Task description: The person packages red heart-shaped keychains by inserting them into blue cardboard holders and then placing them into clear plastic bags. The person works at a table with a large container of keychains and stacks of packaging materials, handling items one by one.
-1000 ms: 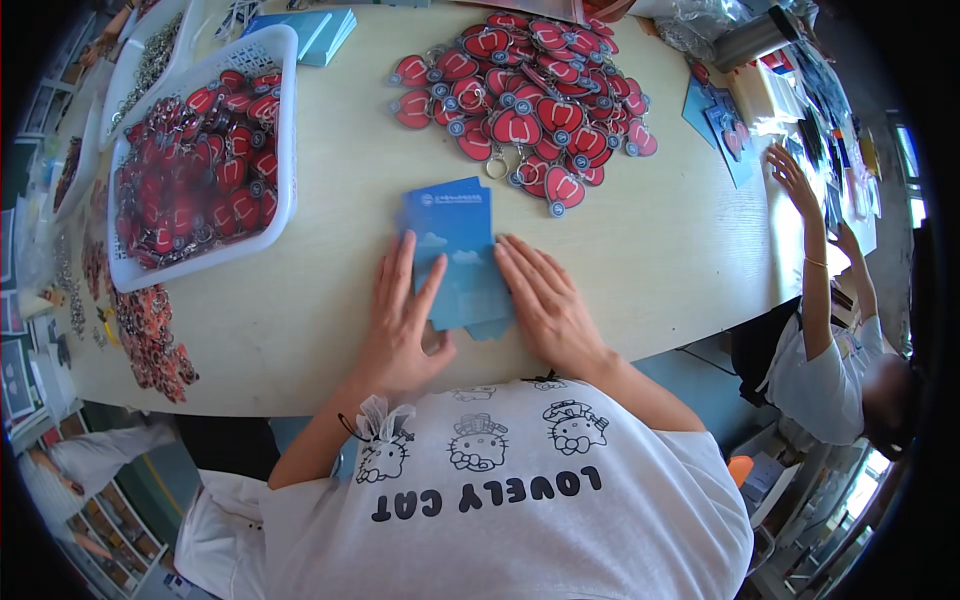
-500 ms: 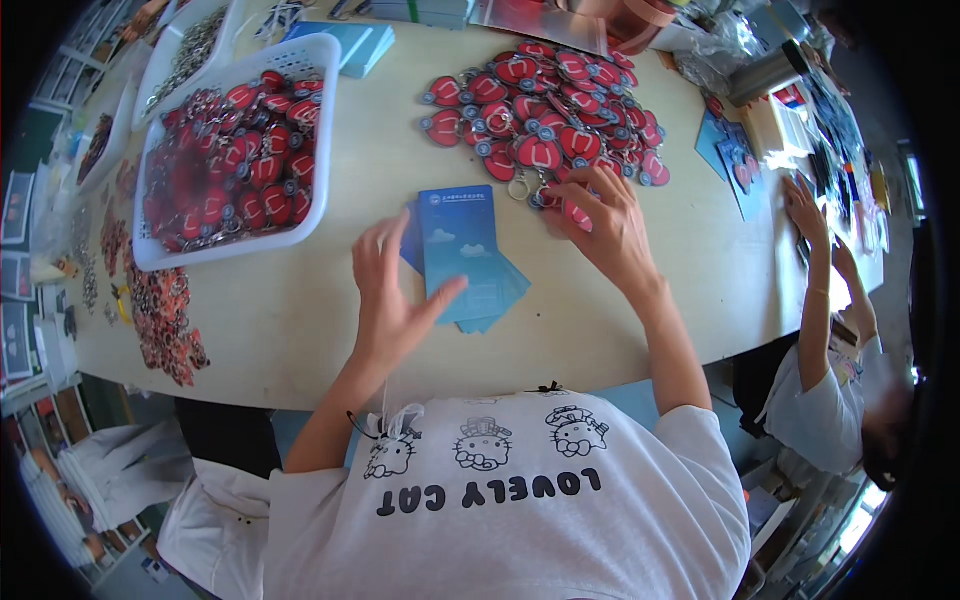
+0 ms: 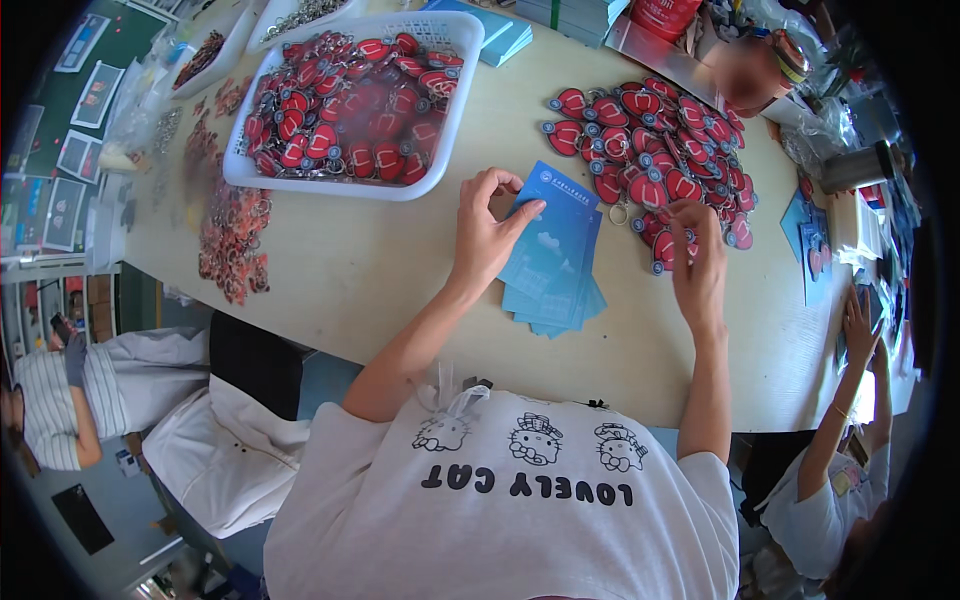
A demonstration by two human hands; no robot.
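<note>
A small fanned stack of blue cards (image 3: pixel 548 262) lies on the table in front of me. My left hand (image 3: pixel 490 232) pinches the upper left edge of the top card, thumb lying over it. To the right, my right hand (image 3: pixel 703 262) is at the near edge of a heap of red oval keychains (image 3: pixel 683 185) with metal rings. Its fingers are bent into a pinch, and what they hold, if anything, is hidden. Just left of those fingers lies one red keychain (image 3: pixel 664 250).
A white plastic basket (image 3: pixel 465 110) full of red keychains stands at the left. Beside it lie loose reddish pieces (image 3: pixel 232 245). More blue cards (image 3: pixel 505 42) are stacked at the back. A metal flask (image 3: pixel 858 168) and a co-worker's hand (image 3: pixel 858 328) are at the right.
My view has shifted, so the table things appear farther right. My left hand has gone from spread beside the cards to pinching the top one, which is now tilted. My right hand stays by the keychains.
</note>
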